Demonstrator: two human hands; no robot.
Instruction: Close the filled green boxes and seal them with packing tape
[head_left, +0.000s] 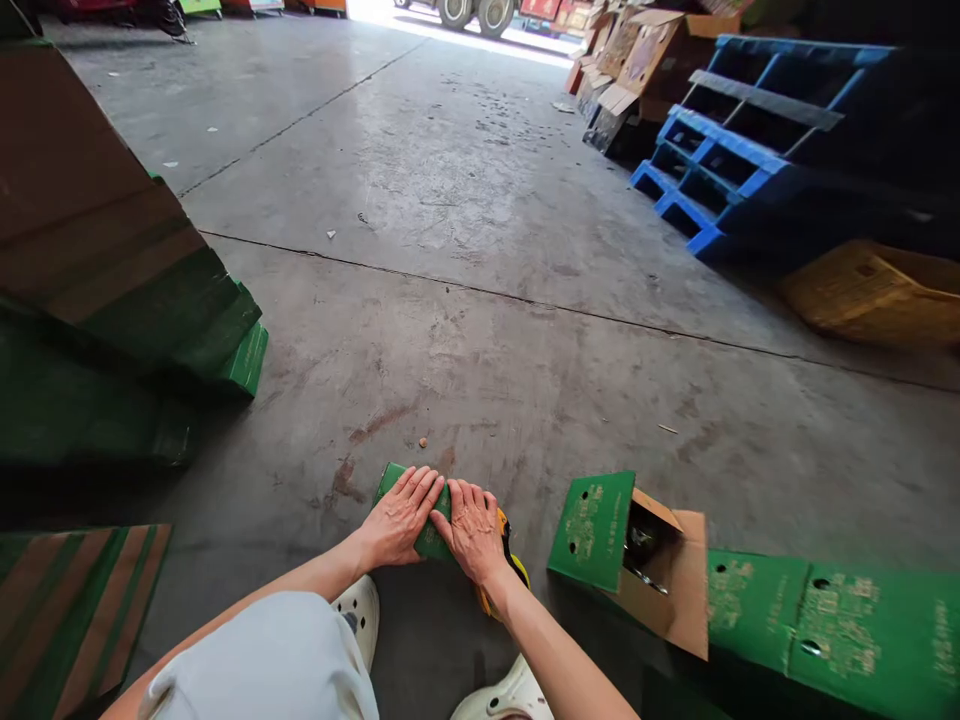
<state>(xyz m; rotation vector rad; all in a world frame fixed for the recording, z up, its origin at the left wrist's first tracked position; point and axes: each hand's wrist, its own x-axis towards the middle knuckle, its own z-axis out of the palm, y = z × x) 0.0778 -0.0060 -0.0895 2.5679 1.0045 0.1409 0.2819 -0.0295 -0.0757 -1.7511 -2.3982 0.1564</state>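
Note:
A small green carton (433, 541) stands on the concrete floor in front of my feet. My left hand (405, 514) lies over its left part, palm down, fingers stretched and close together. Beside it, my right hand (474, 530) rests flat on the carton's right part, with its thumb towards the left hand. Both hands are open and touch the top, hiding much of it. Partly covered by my right hand and wrist is a yellow and black object (517, 568); its kind cannot be made out.
To the right, an open green carton (592, 530) has dark contents, next to more green cartons (862, 625). Stacked cartons (247, 360) and a striped carton (82, 610) are at left. Blue pallets (720, 165), a brown box (877, 295) and piled cardboard (645, 60) stand farther right.

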